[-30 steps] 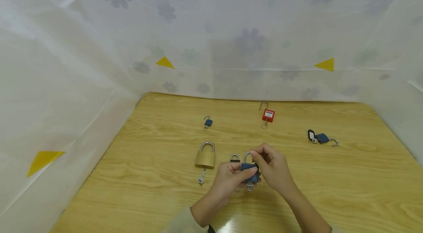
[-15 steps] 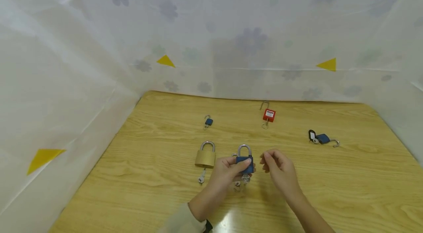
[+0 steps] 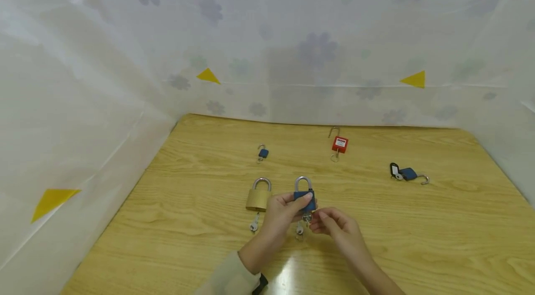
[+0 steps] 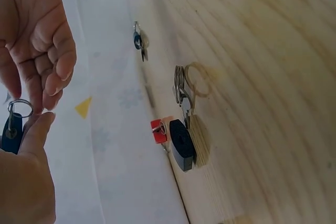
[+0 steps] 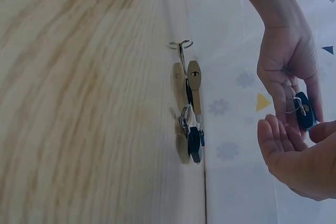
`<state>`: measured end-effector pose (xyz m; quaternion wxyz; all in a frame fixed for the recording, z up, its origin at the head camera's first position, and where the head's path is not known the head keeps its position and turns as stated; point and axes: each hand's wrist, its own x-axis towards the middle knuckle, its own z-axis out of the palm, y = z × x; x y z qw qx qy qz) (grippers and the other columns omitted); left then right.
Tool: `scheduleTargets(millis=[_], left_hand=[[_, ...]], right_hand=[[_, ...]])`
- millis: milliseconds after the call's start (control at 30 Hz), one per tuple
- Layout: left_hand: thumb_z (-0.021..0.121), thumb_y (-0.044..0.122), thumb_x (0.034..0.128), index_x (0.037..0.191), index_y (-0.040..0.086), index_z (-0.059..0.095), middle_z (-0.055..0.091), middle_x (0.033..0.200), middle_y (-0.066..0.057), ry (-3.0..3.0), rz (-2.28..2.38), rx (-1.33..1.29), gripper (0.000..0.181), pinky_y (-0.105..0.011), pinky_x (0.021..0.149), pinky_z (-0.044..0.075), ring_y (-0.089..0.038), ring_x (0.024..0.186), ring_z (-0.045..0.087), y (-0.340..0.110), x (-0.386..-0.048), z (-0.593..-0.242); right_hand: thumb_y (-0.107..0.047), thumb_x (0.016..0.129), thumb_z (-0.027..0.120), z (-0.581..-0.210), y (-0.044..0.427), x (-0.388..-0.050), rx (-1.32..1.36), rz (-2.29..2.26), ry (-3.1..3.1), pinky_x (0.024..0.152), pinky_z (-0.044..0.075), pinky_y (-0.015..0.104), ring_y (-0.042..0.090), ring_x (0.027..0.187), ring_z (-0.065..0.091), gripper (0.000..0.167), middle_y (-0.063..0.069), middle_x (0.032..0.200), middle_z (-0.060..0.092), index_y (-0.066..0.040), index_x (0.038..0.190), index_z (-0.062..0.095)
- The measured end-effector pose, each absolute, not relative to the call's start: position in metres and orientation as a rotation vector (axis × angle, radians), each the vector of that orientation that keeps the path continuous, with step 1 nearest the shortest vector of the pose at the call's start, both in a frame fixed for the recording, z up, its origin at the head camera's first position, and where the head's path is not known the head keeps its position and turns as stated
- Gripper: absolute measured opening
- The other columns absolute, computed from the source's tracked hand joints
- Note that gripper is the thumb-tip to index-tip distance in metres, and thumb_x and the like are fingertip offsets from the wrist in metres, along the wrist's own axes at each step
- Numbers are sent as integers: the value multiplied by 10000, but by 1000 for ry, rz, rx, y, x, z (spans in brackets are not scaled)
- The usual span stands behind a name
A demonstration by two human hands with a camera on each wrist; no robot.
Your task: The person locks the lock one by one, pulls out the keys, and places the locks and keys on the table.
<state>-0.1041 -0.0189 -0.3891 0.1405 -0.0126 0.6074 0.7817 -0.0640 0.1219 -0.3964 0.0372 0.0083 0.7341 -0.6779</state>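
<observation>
Wood-look table (image 3: 188,220), your left grip (image 3: 281,213) pinches the blue padlock (image 3: 310,206) at lower centre, probably so the keys (image 3: 307,217) face your right grip (image 3: 339,227); can't tell if that's pinching anything.

wood tbl (image 3: 188,239) has brass padlock (image 3: 257,199) toward front, red padlock (image 3: 340,144) nr back edge, & floral sheet (image 3: 242,21) behind w/ yellow triangles (image 3: 417,80).

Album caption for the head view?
Left grip holding a blue padlock, right grip by its key, brass padlock nearby.
</observation>
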Motion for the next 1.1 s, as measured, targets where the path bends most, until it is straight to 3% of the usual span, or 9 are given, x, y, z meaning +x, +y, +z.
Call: scheduleTargets(millis=[200,467,767,933,1100], left_hand=[[662,150,857,1004,-122,644,728,852,-111,1713,2281,-9,310,-267,740,573,-94,731,693,-16,-105,-389],[661,145,857,1010,-115,643,722,879,-144,1698,2274,-20,302,-246,718,573,-106,749,696,-14,-105,-389],[673,142,848,987,-120,650,727,836,-117,1685,2292,-44,298,-215,671,568,-96,712,694,-12,-103,-387],[663,143,855,995,-126,645,729,824,-105,1661,2307,-43,303,-213,658,568,-90,694,693,-11,-102,-386],[664,153,856,1007,-111,649,728,841,-113,1653,2309,-63,304,-219,658,569,-98,704,696,-11,-102,-385]], right_hand=[[-127,983,448,-402,122,-62,-233,-2111,2095,761,564,245,66,790,658,363,-104,837,666,227,1041,503],[-101,943,519,-403,114,-60,-82,-2223,2025,731,577,281,91,734,669,212,-69,782,672,91,929,608],[-95,932,534,-407,107,-57,16,-2289,2075,709,573,257,112,707,668,223,-42,755,676,112,883,602],[-94,949,504,-408,110,-56,-93,-2284,2086,738,563,236,91,737,669,252,-65,768,681,131,878,591],[-94,955,493,-408,112,-56,-144,-2291,2062,761,557,235,88,754,671,222,-73,782,691,71,865,612]])
